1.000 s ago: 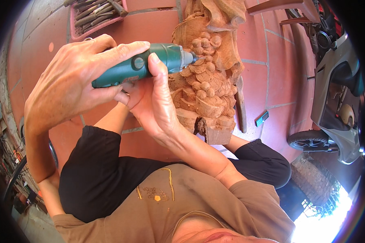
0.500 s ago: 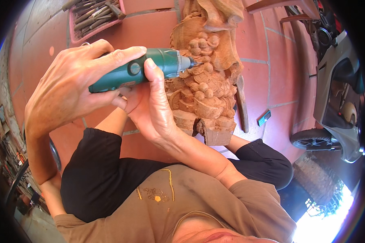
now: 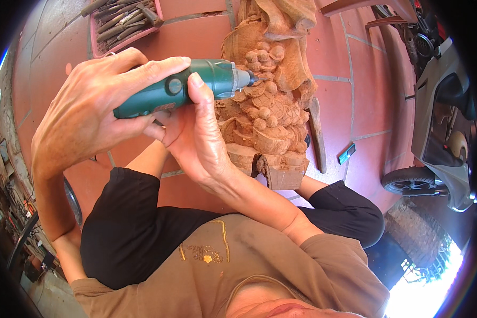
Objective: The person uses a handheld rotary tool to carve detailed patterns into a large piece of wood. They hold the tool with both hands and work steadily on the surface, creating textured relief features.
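Note:
My left hand (image 3: 93, 103) wraps round a green rotary tool (image 3: 212, 78) with a grey nose, its index finger lying along the top of the body. My right hand (image 3: 199, 140) grips the tool from the near side, thumb pressed on the body and other fingers partly hidden beneath. The thin bit points right, at the round beads of a reddish-brown wood carving (image 3: 275, 114); whether it touches the wood I cannot tell. The carving has clustered balls, patterned rounds and draped folds, and its blocky lower end lies between my legs.
A pink tray (image 3: 94, 40) of chisels and gouges stands far left on the red tiled floor (image 3: 334, 58). Right of the carving lie a wooden stick (image 3: 316, 138) and a small mobile phone (image 3: 347, 153). A grey motorbike (image 3: 434, 116) is parked at the right.
The rotary tool and both hands have shifted very slightly upward in the picture, with the bit still at the same cluster of beads. The grip is unchanged.

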`<state>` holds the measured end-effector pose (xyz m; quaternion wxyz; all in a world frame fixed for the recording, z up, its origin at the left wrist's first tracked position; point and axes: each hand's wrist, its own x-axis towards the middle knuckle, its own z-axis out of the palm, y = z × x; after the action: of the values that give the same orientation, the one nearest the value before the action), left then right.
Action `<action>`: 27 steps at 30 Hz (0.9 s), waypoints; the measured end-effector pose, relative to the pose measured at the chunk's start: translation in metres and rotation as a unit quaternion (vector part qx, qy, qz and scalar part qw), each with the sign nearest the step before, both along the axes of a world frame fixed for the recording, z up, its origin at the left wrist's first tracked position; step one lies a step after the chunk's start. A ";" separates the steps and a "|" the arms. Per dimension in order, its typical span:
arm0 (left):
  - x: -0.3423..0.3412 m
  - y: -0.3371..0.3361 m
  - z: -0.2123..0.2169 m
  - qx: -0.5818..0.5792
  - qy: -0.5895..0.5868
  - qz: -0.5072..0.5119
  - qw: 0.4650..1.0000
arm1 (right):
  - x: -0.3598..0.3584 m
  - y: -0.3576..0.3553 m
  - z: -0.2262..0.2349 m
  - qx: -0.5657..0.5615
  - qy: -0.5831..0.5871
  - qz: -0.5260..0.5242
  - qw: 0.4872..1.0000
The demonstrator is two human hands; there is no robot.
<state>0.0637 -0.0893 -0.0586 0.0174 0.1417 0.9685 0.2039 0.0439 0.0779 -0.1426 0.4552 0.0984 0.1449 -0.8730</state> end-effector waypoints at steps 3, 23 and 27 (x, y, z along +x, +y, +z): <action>-0.003 -0.002 0.003 -0.002 0.002 -0.014 1.000 | 0.000 0.000 0.008 0.008 0.014 -0.012 1.000; -0.002 -0.006 0.002 -0.020 -0.039 -0.007 0.999 | 0.001 -0.001 0.004 0.023 0.032 0.007 0.999; 0.000 -0.005 0.003 -0.010 -0.056 0.003 0.998 | 0.001 -0.001 0.003 0.030 0.042 0.013 0.999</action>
<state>0.0633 -0.0939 -0.0551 0.0722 0.1268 0.9685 0.2018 0.0454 0.0773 -0.1396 0.4569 0.0734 0.1914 -0.8656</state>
